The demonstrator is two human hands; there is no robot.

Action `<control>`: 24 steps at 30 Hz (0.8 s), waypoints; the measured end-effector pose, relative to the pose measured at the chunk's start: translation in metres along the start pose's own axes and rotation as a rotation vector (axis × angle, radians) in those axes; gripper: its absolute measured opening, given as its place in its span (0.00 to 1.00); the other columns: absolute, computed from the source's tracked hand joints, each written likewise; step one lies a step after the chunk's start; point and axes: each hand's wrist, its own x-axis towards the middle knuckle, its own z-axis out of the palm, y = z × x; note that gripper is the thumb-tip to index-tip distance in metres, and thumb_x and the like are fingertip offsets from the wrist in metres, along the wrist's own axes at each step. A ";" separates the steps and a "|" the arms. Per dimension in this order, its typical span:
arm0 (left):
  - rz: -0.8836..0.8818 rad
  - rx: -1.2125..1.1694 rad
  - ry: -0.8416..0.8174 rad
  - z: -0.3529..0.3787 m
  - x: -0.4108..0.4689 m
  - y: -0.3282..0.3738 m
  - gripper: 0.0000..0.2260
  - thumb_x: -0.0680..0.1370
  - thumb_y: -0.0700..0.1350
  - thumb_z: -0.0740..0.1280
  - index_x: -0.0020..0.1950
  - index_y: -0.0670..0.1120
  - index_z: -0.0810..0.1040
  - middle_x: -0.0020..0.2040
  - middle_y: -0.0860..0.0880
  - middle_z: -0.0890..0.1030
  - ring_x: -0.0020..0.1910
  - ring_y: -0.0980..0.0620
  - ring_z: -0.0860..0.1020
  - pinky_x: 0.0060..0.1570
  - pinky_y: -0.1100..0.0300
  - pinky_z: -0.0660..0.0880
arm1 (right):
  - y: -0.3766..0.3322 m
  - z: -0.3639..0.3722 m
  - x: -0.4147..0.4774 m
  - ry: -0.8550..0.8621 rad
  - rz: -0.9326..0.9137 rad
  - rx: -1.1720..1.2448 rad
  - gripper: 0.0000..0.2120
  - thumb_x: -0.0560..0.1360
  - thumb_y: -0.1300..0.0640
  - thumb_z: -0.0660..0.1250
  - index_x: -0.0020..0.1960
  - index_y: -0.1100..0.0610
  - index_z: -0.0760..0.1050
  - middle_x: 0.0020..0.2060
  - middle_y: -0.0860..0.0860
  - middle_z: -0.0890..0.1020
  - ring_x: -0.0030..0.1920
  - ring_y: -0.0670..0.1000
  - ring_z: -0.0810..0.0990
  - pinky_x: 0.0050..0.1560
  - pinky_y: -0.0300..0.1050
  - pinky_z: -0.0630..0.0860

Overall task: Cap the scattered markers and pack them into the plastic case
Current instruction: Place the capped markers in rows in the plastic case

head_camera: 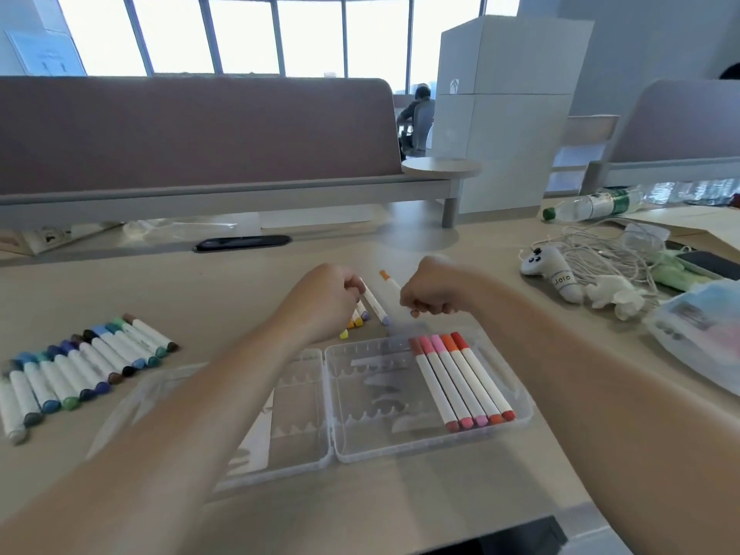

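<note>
Two markers sat at the heart of the moment, both just beyond the far edge of the plastic case [400, 454]. One, an orange-ended marker [390, 283], was gripped in the curled fingers of the right hand [434, 290], its coloured end pointing away and to the left toward the other hand. The lavender-capped marker [374, 303] lay on the bench [400, 506] just beside it, long axis nearly parallel, cap end toward the case. The left hand [324, 302] had its fingers curled at that marker's far end; whether it pinched the barrel or only touched it could not be told. A small dark piece showed under the right fingers, possibly a cap. A few loose yellow-capped markers [354, 323] lay just below the left hand, which was the nearer one to them. The case lay open and flat between the forearms, with five red, pink and orange markers [460, 378] slotted at the right of its right half and free slots to their left. Nothing stood between the hands and those slots. A row of blue and green markers [80, 366] lay well off to the left, while plush toys [556, 274], cables [600, 254] and a water bottle [592, 206] sat well apart on the right.
</note>
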 end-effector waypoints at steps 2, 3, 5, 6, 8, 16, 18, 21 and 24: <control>0.002 0.014 -0.020 -0.001 -0.011 0.005 0.13 0.80 0.39 0.58 0.53 0.45 0.82 0.46 0.46 0.83 0.46 0.42 0.80 0.44 0.50 0.80 | -0.001 -0.006 -0.021 -0.096 0.017 0.048 0.13 0.72 0.62 0.66 0.29 0.60 0.75 0.22 0.53 0.71 0.22 0.50 0.63 0.27 0.38 0.59; 0.009 0.035 -0.039 0.000 -0.018 0.008 0.13 0.81 0.39 0.58 0.53 0.45 0.83 0.47 0.46 0.82 0.46 0.42 0.79 0.42 0.54 0.77 | 0.000 -0.008 -0.031 -0.145 0.024 0.062 0.13 0.72 0.61 0.66 0.29 0.60 0.75 0.24 0.53 0.72 0.23 0.50 0.62 0.28 0.39 0.58; 0.043 0.082 -0.090 0.003 -0.033 0.017 0.14 0.82 0.41 0.58 0.54 0.47 0.83 0.52 0.45 0.80 0.54 0.41 0.76 0.49 0.57 0.74 | 0.003 -0.010 -0.050 -0.221 0.029 0.056 0.12 0.72 0.61 0.66 0.30 0.59 0.76 0.27 0.54 0.72 0.24 0.49 0.62 0.28 0.39 0.57; 0.063 0.097 -0.121 0.006 -0.040 0.020 0.14 0.82 0.41 0.58 0.57 0.47 0.83 0.58 0.43 0.79 0.60 0.41 0.74 0.58 0.55 0.72 | 0.006 -0.009 -0.059 -0.256 0.028 0.044 0.11 0.73 0.61 0.65 0.32 0.60 0.76 0.29 0.55 0.73 0.24 0.49 0.62 0.27 0.38 0.56; 0.099 0.103 -0.167 0.013 -0.052 0.025 0.14 0.82 0.42 0.58 0.63 0.47 0.80 0.64 0.44 0.78 0.64 0.44 0.74 0.60 0.58 0.69 | 0.009 -0.005 -0.075 -0.317 0.026 0.022 0.09 0.74 0.61 0.64 0.35 0.60 0.77 0.34 0.57 0.75 0.24 0.48 0.62 0.26 0.37 0.55; 0.173 0.291 -0.242 0.042 -0.072 0.022 0.14 0.78 0.49 0.56 0.47 0.45 0.80 0.56 0.44 0.80 0.61 0.43 0.75 0.60 0.49 0.72 | 0.021 0.014 -0.102 -0.457 0.032 -0.100 0.16 0.76 0.59 0.64 0.30 0.58 0.73 0.24 0.51 0.71 0.22 0.47 0.62 0.24 0.37 0.55; 0.122 0.294 -0.244 0.048 -0.068 0.018 0.12 0.77 0.48 0.57 0.43 0.46 0.78 0.50 0.45 0.80 0.55 0.44 0.77 0.56 0.48 0.75 | 0.023 0.017 -0.102 -0.433 0.014 -0.163 0.18 0.77 0.56 0.65 0.29 0.58 0.72 0.20 0.50 0.69 0.19 0.47 0.61 0.23 0.36 0.56; 0.160 0.243 -0.225 0.049 -0.074 0.022 0.11 0.80 0.43 0.58 0.44 0.45 0.79 0.46 0.45 0.81 0.48 0.44 0.78 0.50 0.48 0.76 | 0.024 0.019 -0.100 -0.393 -0.009 -0.238 0.18 0.76 0.52 0.68 0.30 0.58 0.72 0.24 0.52 0.70 0.22 0.48 0.63 0.25 0.37 0.60; 0.182 0.268 -0.238 0.047 -0.077 0.024 0.11 0.80 0.41 0.58 0.50 0.47 0.81 0.48 0.46 0.82 0.48 0.45 0.78 0.50 0.49 0.76 | 0.024 0.019 -0.099 -0.360 -0.026 -0.280 0.18 0.76 0.49 0.70 0.32 0.57 0.72 0.25 0.51 0.70 0.23 0.48 0.64 0.26 0.38 0.62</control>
